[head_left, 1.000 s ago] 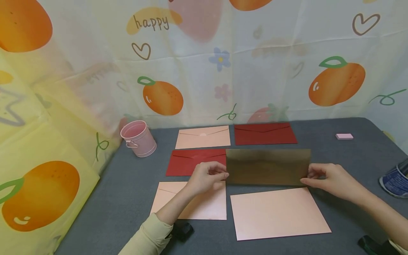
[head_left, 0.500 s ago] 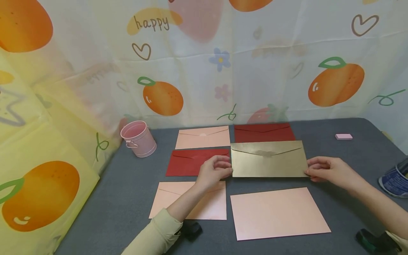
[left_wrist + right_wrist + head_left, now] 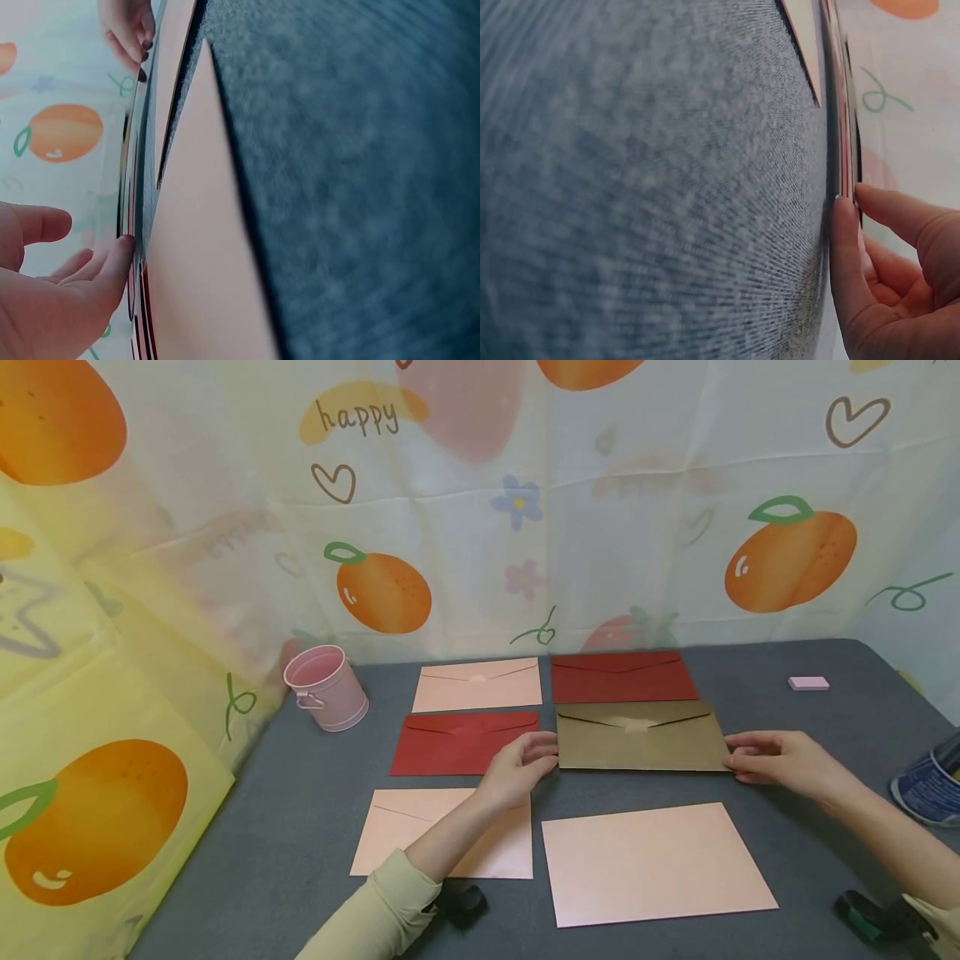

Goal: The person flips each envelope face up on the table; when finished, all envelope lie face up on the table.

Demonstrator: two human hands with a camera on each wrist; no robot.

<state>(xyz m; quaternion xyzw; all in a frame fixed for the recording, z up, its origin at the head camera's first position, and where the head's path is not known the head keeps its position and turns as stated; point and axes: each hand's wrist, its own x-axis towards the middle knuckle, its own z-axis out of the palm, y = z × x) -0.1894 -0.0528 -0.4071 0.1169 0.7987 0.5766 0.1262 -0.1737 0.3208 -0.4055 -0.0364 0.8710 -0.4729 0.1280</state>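
Observation:
A gold envelope (image 3: 637,747), flap side up, lies in the right column behind a plain-sided pink envelope (image 3: 652,868). My right hand (image 3: 780,764) pinches its right edge; thumb and fingertip meet on a thin edge in the right wrist view. At the opposite edge is my left hand (image 3: 517,768), thumb and fingers spread apart in the left wrist view, fingertips right beside the paper. Under that arm lies a second pink envelope (image 3: 397,843), partly hidden. A red envelope (image 3: 450,747) sits left of the gold one, another red envelope (image 3: 622,681) directly behind it.
A third pink envelope (image 3: 480,693) lies at the back left. Beyond it stands a small pink bucket (image 3: 330,693). On the right are a pink eraser-like block (image 3: 808,683) and a blue pot (image 3: 926,789) holding dark items. A fruit-print cloth (image 3: 600,552) hangs behind the grey table (image 3: 247,860).
The gold envelope has turned from its dark plain side to flap side up and come down flat in front of the back red envelope. My left fingers have parted around its left edge.

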